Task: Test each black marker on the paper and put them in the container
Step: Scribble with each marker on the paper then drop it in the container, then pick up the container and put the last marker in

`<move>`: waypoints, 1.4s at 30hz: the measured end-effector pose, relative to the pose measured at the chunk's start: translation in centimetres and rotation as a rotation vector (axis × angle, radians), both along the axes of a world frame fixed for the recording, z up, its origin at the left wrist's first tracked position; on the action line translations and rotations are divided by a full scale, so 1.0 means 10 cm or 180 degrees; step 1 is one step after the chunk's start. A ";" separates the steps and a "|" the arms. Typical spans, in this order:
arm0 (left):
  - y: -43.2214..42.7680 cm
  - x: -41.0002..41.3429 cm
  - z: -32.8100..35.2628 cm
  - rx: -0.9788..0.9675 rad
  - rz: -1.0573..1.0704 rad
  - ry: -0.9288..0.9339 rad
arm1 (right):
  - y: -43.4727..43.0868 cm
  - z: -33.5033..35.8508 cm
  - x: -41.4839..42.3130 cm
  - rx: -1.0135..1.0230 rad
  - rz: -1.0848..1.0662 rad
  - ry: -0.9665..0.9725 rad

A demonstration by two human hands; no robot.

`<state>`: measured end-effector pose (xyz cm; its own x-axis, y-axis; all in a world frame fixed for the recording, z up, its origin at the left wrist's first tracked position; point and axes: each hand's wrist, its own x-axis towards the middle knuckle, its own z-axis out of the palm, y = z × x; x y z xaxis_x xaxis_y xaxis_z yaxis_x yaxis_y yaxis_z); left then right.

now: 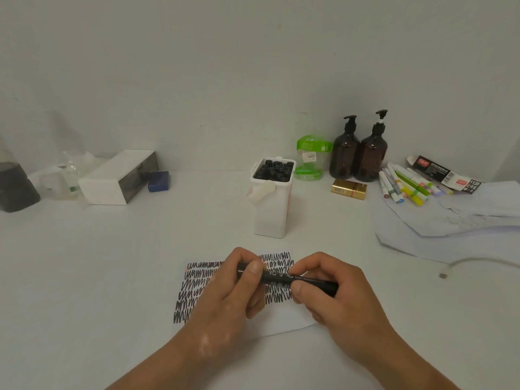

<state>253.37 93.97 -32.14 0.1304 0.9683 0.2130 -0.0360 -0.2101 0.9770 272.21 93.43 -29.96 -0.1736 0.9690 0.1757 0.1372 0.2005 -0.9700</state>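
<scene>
A black marker [277,277] lies level between both hands, just above the paper [284,316]. My left hand [233,288] grips its left end, thumb on top. My right hand [332,294] grips the right part of the barrel. The paper is covered with rows of black scribbles. Behind it stands the white container [271,212], its top full of several black markers [274,168]. I cannot tell whether the marker's cap is on.
A white box [112,181] and a blue block [159,181] sit at the back left. Two brown pump bottles [358,153], a green-lidded jar [312,156], a gold box [349,189], coloured markers [405,187] and loose sheets [450,220] lie at the right. A cable [478,261] crosses the right side.
</scene>
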 end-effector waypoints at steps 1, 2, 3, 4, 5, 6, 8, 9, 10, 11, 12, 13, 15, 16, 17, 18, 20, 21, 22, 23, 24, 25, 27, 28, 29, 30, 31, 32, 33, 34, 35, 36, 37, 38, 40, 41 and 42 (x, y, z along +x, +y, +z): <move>-0.01 0.03 0.01 0.0007 0.0072 -0.0085 | -0.01 -0.01 -0.04 0.0022 -0.0148 0.0072; -0.03 0.05 0.03 0.0030 0.0145 -0.0128 | -0.02 -0.02 -0.08 0.0042 -0.0302 0.0147; -0.04 0.07 0.04 0.0073 0.0218 -0.0123 | -0.03 -0.03 -0.11 0.0072 -0.0439 0.0195; -0.05 0.09 0.04 0.0119 0.0279 -0.0092 | -0.04 -0.03 -0.15 0.0106 -0.0552 0.0209; -0.06 0.10 0.04 0.0140 0.0322 -0.0077 | -0.05 -0.03 -0.17 0.0129 -0.0644 0.0205; -0.07 0.10 0.05 0.0135 0.0348 -0.0085 | -0.06 -0.03 -0.19 0.0142 -0.0715 0.0202; -0.06 0.10 0.07 0.0119 0.0344 -0.0072 | -0.07 -0.01 -0.21 0.0143 -0.0794 0.0197; -0.05 0.10 0.07 0.0129 0.0338 -0.0043 | -0.07 -0.01 -0.21 0.0137 -0.0798 0.0186; -0.04 0.10 0.07 0.0139 0.0336 -0.0010 | -0.07 0.00 -0.22 0.0130 -0.0792 0.0170; -0.03 0.10 0.06 0.0138 0.0335 0.0026 | -0.07 0.00 -0.23 0.0124 -0.0794 0.0154; -0.01 0.10 0.05 0.0125 0.0328 0.0055 | -0.07 0.00 -0.22 0.0119 -0.0810 0.0127; 0.00 0.10 0.04 0.0108 0.0320 0.0076 | -0.07 -0.01 -0.23 0.0116 -0.0827 0.0085; 0.01 0.09 0.02 0.0060 0.0279 0.0086 | -0.07 -0.01 -0.23 0.0121 -0.0839 0.0025; 0.02 0.09 0.01 0.0044 0.0242 0.0080 | -0.08 -0.01 -0.23 0.0124 -0.0846 0.0037; 0.02 0.08 0.01 0.0052 0.0209 0.0078 | -0.08 -0.01 -0.22 0.0122 -0.0855 0.0064; 0.02 0.08 0.02 0.0082 0.0185 0.0087 | -0.08 -0.01 -0.22 0.0116 -0.0859 0.0090; 0.02 0.07 0.03 0.0172 0.0135 0.0090 | -0.07 -0.02 -0.21 0.0077 -0.0817 0.0147; 0.02 0.07 0.03 0.0219 0.0105 0.0089 | -0.07 -0.02 -0.21 0.0036 -0.0783 0.0211; 0.01 0.06 0.04 0.0270 0.0078 0.0112 | -0.06 -0.02 -0.20 -0.0016 -0.0743 0.0300; 0.01 0.06 0.04 0.0333 0.0063 0.0165 | -0.06 -0.02 -0.20 -0.0075 -0.0705 0.0388; 0.00 0.05 0.04 0.0412 0.0051 0.0234 | -0.05 -0.02 -0.19 -0.0140 -0.0666 0.0461; 0.00 0.04 0.05 0.0491 0.0025 0.0301 | -0.05 -0.01 -0.18 -0.0215 -0.0626 0.0509; 0.00 0.01 0.06 0.0602 -0.0029 0.0454 | -0.02 0.00 -0.17 -0.0436 -0.0505 0.0649; 0.01 0.00 0.08 0.0651 -0.0033 0.0550 | 0.00 0.01 -0.15 -0.0581 -0.0415 0.0756; 0.02 -0.01 0.09 0.0684 -0.0027 0.0657 | 0.02 0.03 -0.13 -0.0699 -0.0290 0.0822; 0.03 -0.02 0.11 0.0677 -0.0041 0.0774 | 0.03 0.05 -0.08 -0.0751 -0.0128 0.0825; 0.03 -0.02 0.14 0.0638 -0.0089 0.0887 | 0.04 0.08 -0.02 -0.0725 0.0068 0.0726; 0.04 -0.03 0.19 0.0587 -0.0181 0.1024 | 0.05 0.11 0.06 -0.0676 0.0289 0.0520; 0.07 -0.03 0.25 0.0546 -0.0326 0.1238 | 0.06 0.13 0.13 -0.0659 0.0497 0.0271; 0.12 -0.04 0.32 0.0535 -0.0478 0.1548 | 0.07 0.13 0.21 -0.0666 0.0628 0.0063; 0.21 -0.05 0.40 0.0534 -0.0545 0.1892 | 0.10 0.13 0.27 -0.0687 0.0629 -0.0026; 0.32 -0.08 0.48 0.0548 -0.0478 0.2162 | 0.14 0.12 0.33 -0.0705 0.0547 0.0023; 0.46 -0.11 0.56 0.0569 -0.0258 0.2268 | 0.18 0.11 0.37 -0.0703 0.0398 0.0152; 0.62 -0.15 0.64 0.0519 0.0107 0.2177 | 0.22 0.08 0.42 -0.0704 0.0180 0.0289; 0.96 -0.24 0.71 0.0150 0.0811 0.1782 | 0.32 0.02 0.49 -0.0759 -0.0273 0.0557; 1.11 -0.27 0.72 -0.0114 0.0861 0.1636 | 0.36 -0.01 0.52 -0.0796 -0.0452 0.0657; 1.25 -0.29 0.69 -0.0314 0.0736 0.1553 | 0.39 -0.04 0.53 -0.0840 -0.0572 0.0746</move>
